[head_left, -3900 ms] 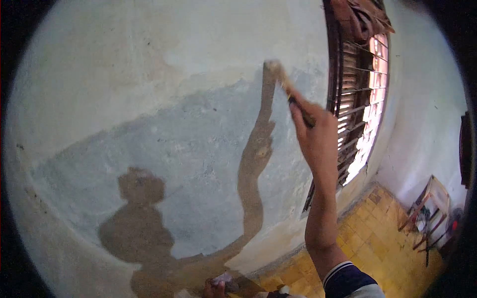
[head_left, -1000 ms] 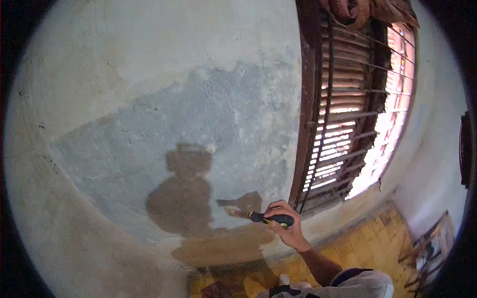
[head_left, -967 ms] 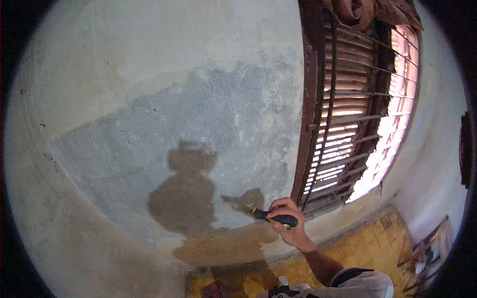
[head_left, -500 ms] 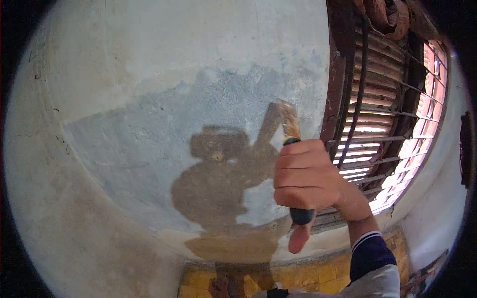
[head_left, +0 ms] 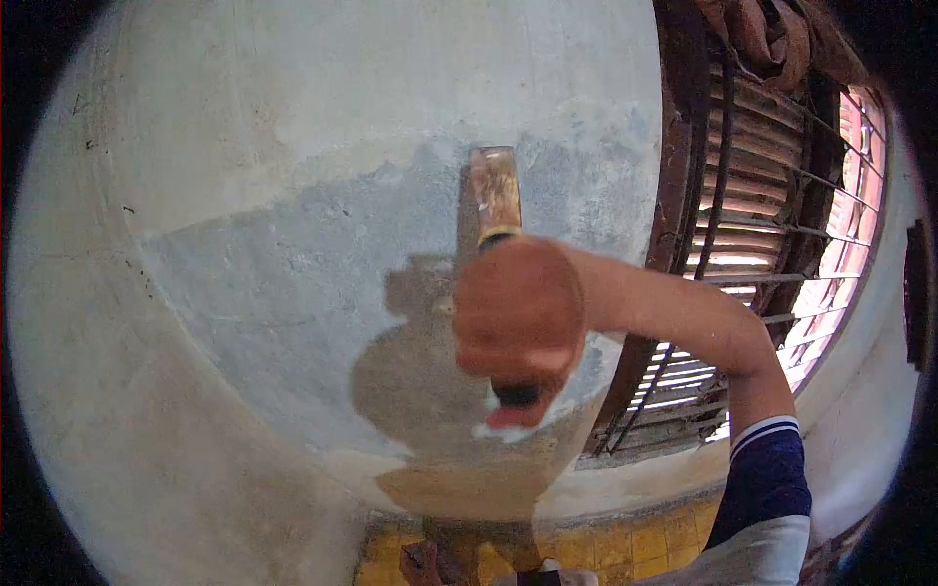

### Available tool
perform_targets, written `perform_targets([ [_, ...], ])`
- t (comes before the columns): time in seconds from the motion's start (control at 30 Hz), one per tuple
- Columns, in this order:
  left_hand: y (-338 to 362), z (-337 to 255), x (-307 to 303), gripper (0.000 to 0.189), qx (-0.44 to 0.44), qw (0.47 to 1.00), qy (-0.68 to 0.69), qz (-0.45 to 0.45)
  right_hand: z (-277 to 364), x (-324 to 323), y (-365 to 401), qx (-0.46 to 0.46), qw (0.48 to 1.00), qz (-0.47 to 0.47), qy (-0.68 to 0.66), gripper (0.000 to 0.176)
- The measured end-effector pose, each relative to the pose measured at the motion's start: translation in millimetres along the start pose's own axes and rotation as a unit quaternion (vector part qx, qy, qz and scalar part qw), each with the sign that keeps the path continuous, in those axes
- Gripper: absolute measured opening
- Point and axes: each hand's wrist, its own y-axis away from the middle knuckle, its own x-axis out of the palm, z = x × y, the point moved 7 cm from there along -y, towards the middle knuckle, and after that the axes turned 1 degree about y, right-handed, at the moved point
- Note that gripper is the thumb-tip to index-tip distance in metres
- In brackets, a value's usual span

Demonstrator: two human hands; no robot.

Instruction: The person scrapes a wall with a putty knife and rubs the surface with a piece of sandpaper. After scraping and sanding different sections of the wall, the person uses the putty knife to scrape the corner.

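Observation:
My right hand (head_left: pixel 518 308) is wrapped round the dark handle of a scraper (head_left: pixel 496 190), whose wide, brown-stained metal blade points up. The blade's top edge lies at or very near the wall (head_left: pixel 391 88), by the upper border of a rough blue-grey patch (head_left: pixel 264 264). Whether it touches the surface is hard to tell. The handle's black end shows below my fist, with my thumb beside it. My left hand is out of the frame.
At the right is a window (head_left: pixel 743 195) with a dark frame, metal bars and slatted shutters, with brown cloth (head_left: pixel 772 44) above. Yellow tiles (head_left: pixel 625 547) cover the floor below. A shadow falls on the wall.
My right hand has moved left with the scraper, away from the window, and the forearm now stretches across the window's lower left part. The blade sits higher and more upright.

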Motion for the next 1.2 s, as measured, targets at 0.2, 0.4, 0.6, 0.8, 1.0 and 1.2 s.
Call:
perform_targets([
  [0.2, 11, 3, 4, 0.028, 0.006, 1.0, -0.002, -0.015, -30, -5, 11, -0.009, 0.999, -0.022, 0.046, 0.044],
  [0.4, 14, 4, 10, 0.029, 0.018, 0.999, -0.001, -0.032, -1, 11, 1, -0.016, 0.997, 0.062, -0.038, 0.043],
  [0.6, 16, 2, 11, 0.029, 0.025, 0.999, -0.008, -0.04, 7, 10, -3, -0.008, 0.998, 0.069, 0.001, 0.044],
  [0.8, 16, 2, 11, 0.029, 0.026, 0.999, -0.012, -0.044, -29, 5, 11, 0.015, 0.998, 0.018, 0.057, 0.047],
  [1.0, 7, -9, -2, 0.029, 0.04, 0.998, -0.015, -0.055, -9, 19, -1, -0.019, 0.997, 0.06, -0.037, 0.048],
  [1.2, 9, -20, -32, 0.029, 0.043, 0.996, -0.017, -0.074, 1, 31, -13, -0.023, 0.998, 0.052, 0.033, 0.051],
])
